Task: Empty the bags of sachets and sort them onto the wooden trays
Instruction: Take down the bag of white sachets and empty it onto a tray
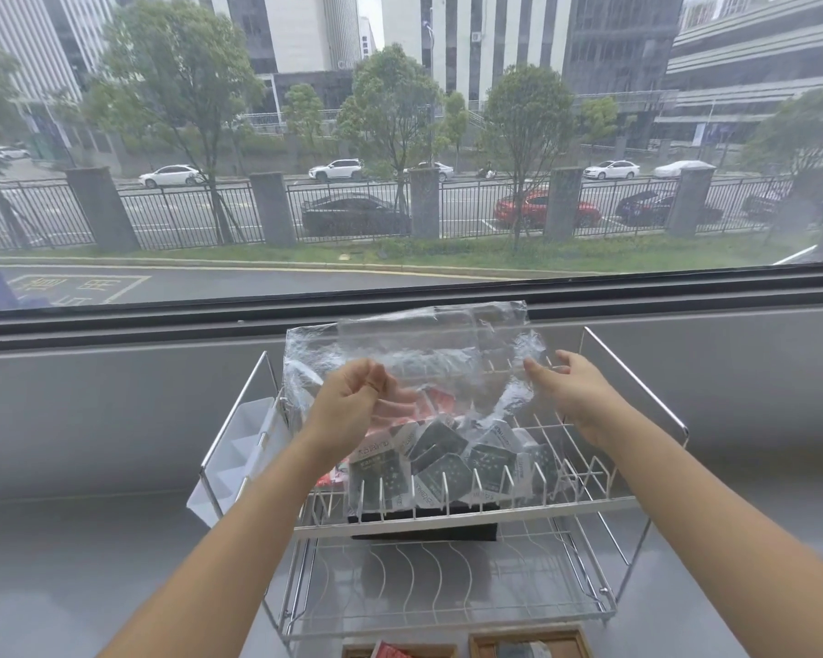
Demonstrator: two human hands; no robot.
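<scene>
1. Clear plastic bag [414, 363] is held up over the upper shelf of a metal wire rack [614, 472], which stands on a grey counter [91, 562] under a window [400, 135].
2. Left hand [352, 406] is at 9 o'clock of the bag; its fingers [376, 377] are curled closed and pinch the plastic on that side.
3. Right hand [576, 396] is at 3 o'clock of the bag; its fingers [540, 370] are spread apart and only the tips touch the bag's edge. I cannot tell if they really grip it.
4. Dark sachets [443, 463] with white edges lie in a heap at 6 o'clock, in the low part of the bag, on the upper shelf. Red sachets [428, 401] show behind them through the plastic.
5. White plastic holder [238, 448] hangs on the rack's side at 9 o'clock.
6. Two wooden trays [528, 643] are at 6 o'clock of the rack, at the picture's bottom edge; one holds a red sachet [390, 652].
</scene>
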